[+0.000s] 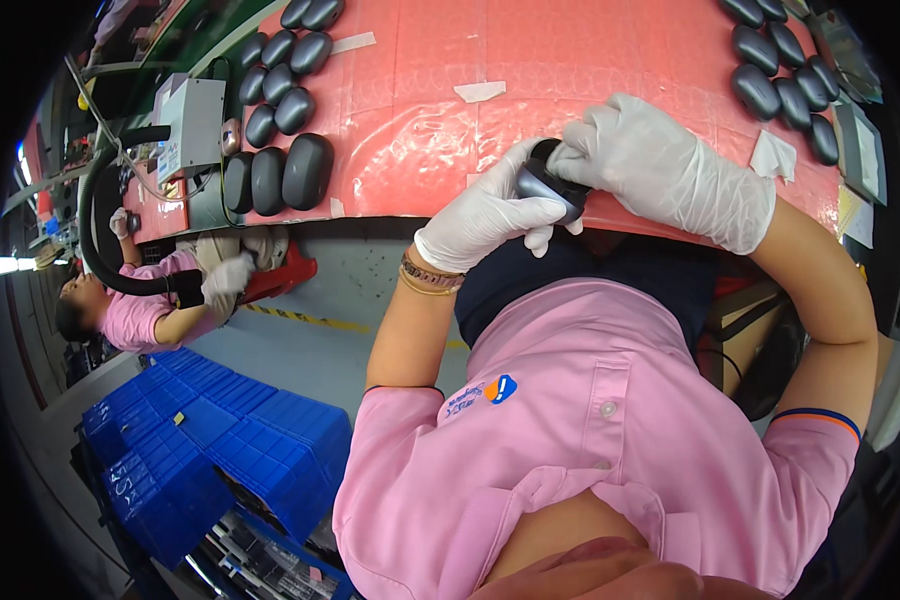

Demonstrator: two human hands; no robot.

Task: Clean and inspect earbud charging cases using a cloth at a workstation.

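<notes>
In front of my body, at the near edge of the red-covered table, my gloved left hand (478, 218) grips a small rounded case (535, 186). The case is dark blue-grey and glossy outside, with a black part showing at its top; it looks like an earbud charging case. My gloved right hand (662, 168) is closed, its curled fingertips pressed at the black part. Whatever sits between those fingertips is hidden. White gloves cover both hands.
Similar dark cases (294, 110) lie in rows at the table's left, with larger ones (306, 172) by the edge. More cases (756, 92) sit at the right. A grey box (192, 122), blue crates (185, 430) and a seated co-worker (150, 315) are on the left.
</notes>
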